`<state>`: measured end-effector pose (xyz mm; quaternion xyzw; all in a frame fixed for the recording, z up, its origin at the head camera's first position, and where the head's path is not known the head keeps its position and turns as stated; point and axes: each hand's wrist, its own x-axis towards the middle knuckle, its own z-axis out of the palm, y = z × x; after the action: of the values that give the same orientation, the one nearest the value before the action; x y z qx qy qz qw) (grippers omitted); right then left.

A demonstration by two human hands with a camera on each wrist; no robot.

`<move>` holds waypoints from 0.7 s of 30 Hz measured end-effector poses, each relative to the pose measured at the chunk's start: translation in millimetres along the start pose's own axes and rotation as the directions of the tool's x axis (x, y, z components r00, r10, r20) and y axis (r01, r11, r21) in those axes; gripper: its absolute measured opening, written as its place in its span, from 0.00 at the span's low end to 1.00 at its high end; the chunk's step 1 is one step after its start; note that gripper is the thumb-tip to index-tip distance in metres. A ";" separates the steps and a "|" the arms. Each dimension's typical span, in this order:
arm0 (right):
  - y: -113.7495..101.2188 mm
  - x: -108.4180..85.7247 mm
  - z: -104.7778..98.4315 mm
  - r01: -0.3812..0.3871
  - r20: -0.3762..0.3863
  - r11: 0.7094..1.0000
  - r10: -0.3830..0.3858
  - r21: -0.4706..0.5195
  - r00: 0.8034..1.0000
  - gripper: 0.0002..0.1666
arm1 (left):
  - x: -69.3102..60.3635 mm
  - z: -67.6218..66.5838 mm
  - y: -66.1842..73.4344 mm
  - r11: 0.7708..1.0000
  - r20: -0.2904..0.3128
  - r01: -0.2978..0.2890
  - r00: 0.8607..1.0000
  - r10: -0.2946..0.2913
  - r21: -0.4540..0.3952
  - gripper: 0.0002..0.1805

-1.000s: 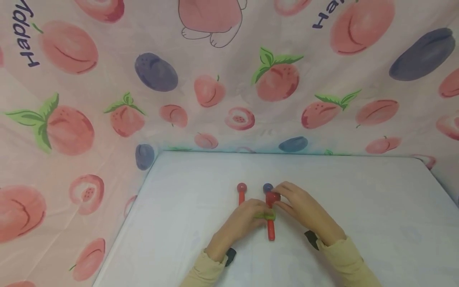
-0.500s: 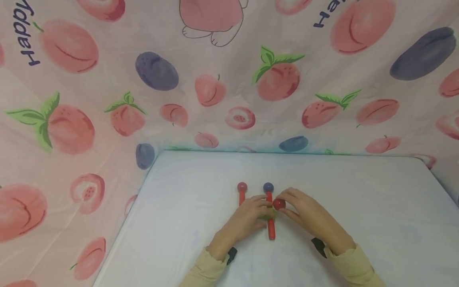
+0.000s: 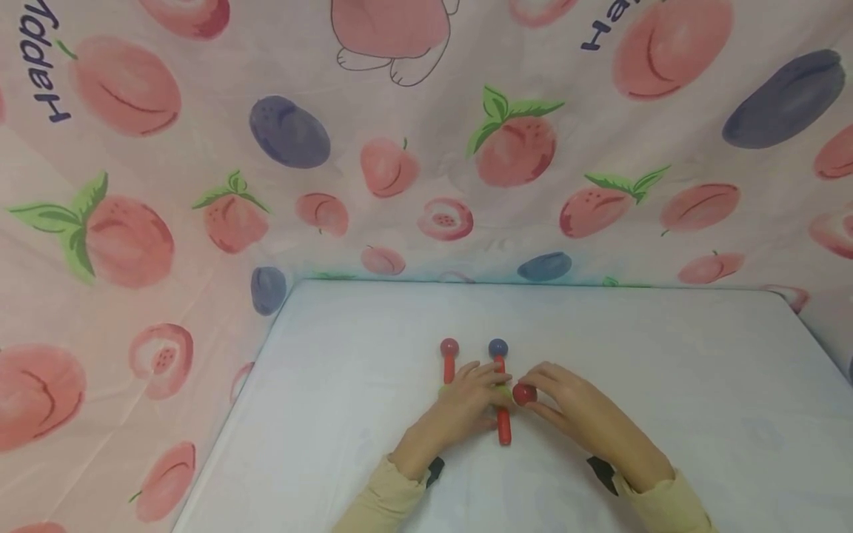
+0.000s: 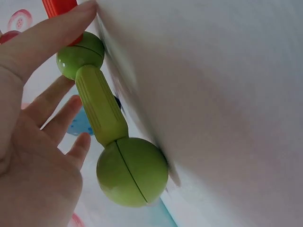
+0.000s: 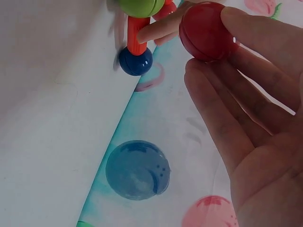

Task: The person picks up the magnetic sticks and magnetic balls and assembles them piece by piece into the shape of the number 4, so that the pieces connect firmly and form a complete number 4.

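Note:
A toy frame of rods and balls lies on the table. A red ball and a blue ball tip its two red rods, joined by a green rod between green balls. My left hand is over it, its thumb across a red rod at one green ball and a fingertip on the red rod beside the blue ball. The other fingers are spread. My right hand pinches a loose red ball between thumb and fingers, just right of the frame.
The white table runs back to a hanging cloth printed with fruit, which also covers the left side. A further red rod points from the frame toward me.
The right hand has carried its red ball from beside the blue ball rightward and nearer to me. The left hand has shifted slightly right over the frame, its fingers more spread.

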<state>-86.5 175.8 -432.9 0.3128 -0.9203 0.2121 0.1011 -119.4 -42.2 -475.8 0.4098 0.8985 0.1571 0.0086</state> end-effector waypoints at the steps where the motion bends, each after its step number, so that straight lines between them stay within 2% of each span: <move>1: -0.7 -1.0 -0.4 -0.006 0.013 1.000 0.006 0.001 1.000 0.19 | 0.3 0.4 0.3 1.000 0.002 -0.003 1.000 0.003 0.005 0.18; 7: -3.9 -6.4 -1.8 -0.033 0.075 0.999 0.032 0.017 0.997 0.18 | 0.3 0.0 1.7 1.000 0.010 0.006 1.000 -0.005 -0.012 0.16; 15: -3.6 -10.5 1.6 0.003 0.078 1.000 -0.004 0.018 0.997 0.17 | -0.9 -0.8 0.3 0.999 0.005 0.003 1.000 -0.002 -0.043 0.17; 21: -6.0 -12.3 2.4 0.024 0.085 0.999 -0.028 0.041 0.996 0.16 | -1.2 -1.4 -1.1 0.997 0.024 0.009 1.000 -0.007 -0.071 0.16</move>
<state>-73.3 176.9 -437.0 0.3355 -0.9152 0.2157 0.0581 -119.6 -44.2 -474.9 0.4074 0.8939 0.1839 0.0343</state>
